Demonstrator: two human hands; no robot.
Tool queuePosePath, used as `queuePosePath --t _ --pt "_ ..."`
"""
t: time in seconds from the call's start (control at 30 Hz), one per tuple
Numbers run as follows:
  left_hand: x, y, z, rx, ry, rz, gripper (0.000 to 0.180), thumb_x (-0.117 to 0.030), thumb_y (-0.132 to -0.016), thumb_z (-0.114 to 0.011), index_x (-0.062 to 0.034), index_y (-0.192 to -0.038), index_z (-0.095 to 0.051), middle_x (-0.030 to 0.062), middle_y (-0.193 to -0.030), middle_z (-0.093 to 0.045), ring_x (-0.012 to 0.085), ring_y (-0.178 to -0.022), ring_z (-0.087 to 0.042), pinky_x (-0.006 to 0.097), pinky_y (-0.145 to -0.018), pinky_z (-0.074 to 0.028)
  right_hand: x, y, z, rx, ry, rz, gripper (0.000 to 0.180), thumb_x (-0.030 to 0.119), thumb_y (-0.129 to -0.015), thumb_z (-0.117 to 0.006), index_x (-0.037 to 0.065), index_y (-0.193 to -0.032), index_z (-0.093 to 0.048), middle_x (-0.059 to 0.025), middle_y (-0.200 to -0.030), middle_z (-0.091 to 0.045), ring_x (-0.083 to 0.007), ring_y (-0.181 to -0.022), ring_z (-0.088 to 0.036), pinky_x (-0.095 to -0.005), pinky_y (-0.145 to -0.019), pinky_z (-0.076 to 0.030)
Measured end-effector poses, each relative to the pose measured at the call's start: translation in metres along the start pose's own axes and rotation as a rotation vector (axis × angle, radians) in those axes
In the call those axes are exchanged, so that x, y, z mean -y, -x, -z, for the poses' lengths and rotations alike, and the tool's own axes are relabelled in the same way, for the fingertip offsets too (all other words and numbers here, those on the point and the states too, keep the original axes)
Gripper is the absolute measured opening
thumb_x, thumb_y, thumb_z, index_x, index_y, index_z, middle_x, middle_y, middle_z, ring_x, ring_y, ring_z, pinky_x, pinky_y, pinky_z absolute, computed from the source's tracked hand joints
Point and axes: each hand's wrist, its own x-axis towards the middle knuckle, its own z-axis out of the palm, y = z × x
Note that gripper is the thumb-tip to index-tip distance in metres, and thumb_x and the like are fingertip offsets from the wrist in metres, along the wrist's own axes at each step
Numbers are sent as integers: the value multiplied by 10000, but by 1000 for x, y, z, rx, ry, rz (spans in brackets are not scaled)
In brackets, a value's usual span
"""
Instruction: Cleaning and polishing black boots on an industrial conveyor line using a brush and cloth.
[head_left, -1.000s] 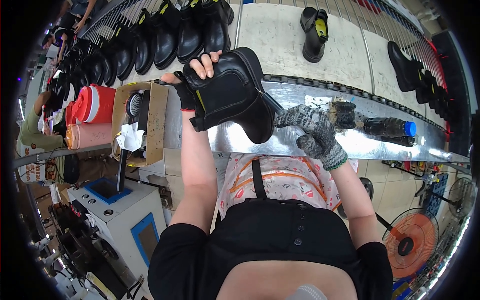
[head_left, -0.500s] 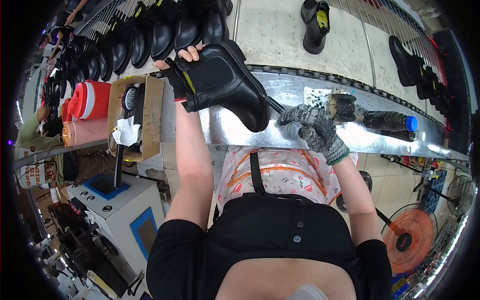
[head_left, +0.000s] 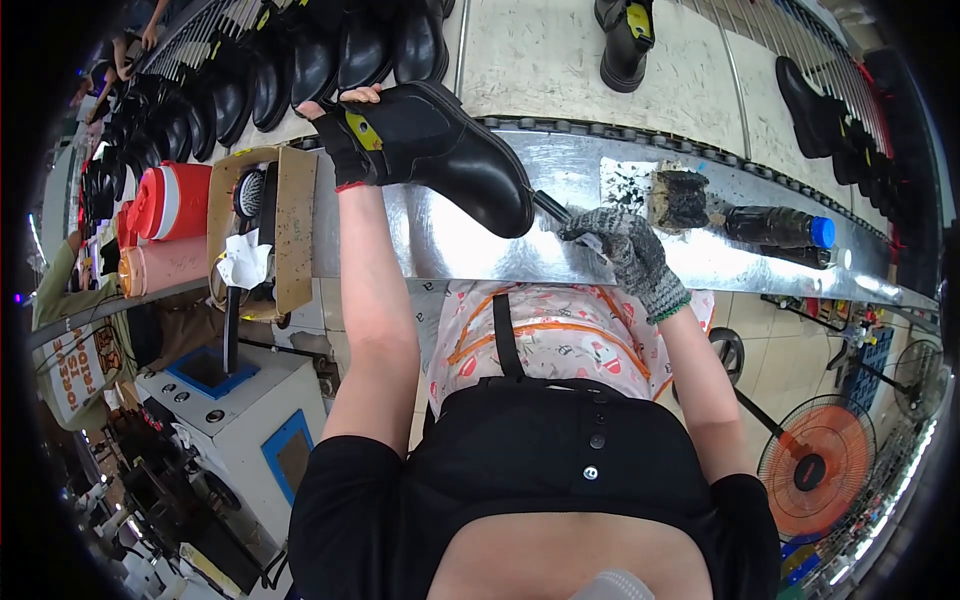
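Note:
A black ankle boot (head_left: 465,175) is held on its side above the metal ledge, its toe pointing down to the right. My left hand (head_left: 350,97) grips it at the shaft, fingertips showing over the far edge; the rest of that hand is hidden by the boot. A yellow patch shows at the boot's opening. In a grey knitted glove, my right hand (head_left: 632,255) is closed around a slim dark tool (head_left: 551,207) with a thin tip. The tip meets the sole edge near the toe; its exact kind cannot be made out.
On the ledge (head_left: 440,245) lie a blackened block (head_left: 679,199), a stained white sheet (head_left: 625,185) and a dark bottle with a blue cap (head_left: 775,229). A cardboard box (head_left: 293,230) holds a brush. Beyond the chain edge, a conveyor (head_left: 540,60) carries several black boots.
The boot has turned, baring more of the yellow patch, and sits slightly higher and farther left in view. The tool's tip remains by the toe as my gloved hand shifts a little.

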Motion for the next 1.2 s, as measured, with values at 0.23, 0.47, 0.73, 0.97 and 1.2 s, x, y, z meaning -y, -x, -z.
queuePosePath --t 0.23,0.47,0.73,0.97,1.2 --pt "6 -14 11 -137 -146 14 932 -865 -702 -311 17 -591 -590 177 -693 -597 307 -797 -545 354 -904 -417 -16 6 -6 -33 -145 -86 656 569 -933 -304 35 -1019 -674 -117 -1008 -683 -225 -937 -648 -325 -853 -486" --pt "12 -16 16 -136 -110 44 893 -809 -783 -280 21 -696 -599 175 -714 -620 284 -742 -584 353 -809 -474 -35 18 -20 -134 -311 -152 408 322 -960 -401 30 -1020 -680 -81 -940 -694 -155 -854 -641 -269 -770 -498" --pt "33 -5 37 -77 -1083 -233 457 -418 -995 -356 -21 -1156 -516 67 -972 -608 152 -926 -576 270 -861 -449 -58 29 -24 -247 -1032 -479 698 647 -875 -410 13 -1030 -659 -71 -865 -672 -125 -733 -604 -223 -619 -478" --pt "14 16 3 -48 -1142 -386 450 -450 -940 -462 -42 -1122 -518 45 -981 -577 161 -890 -565 277 -786 -438 12 23 2 -403 -629 -719 275 232 -980 -478 28 -1030 -656 -65 -882 -683 -103 -699 -583 -246 -630 -476" --pt "-6 56 -32 -50 -1353 -479 550 -540 -834 -586 -29 -1022 -505 105 -879 -620 273 -825 -628 347 -727 -459 -28 32 5 -465 -531 -556 680 586 -962 -229 78 -1045 -674 -35 -935 -680 -92 -758 -592 -223 -627 -439"
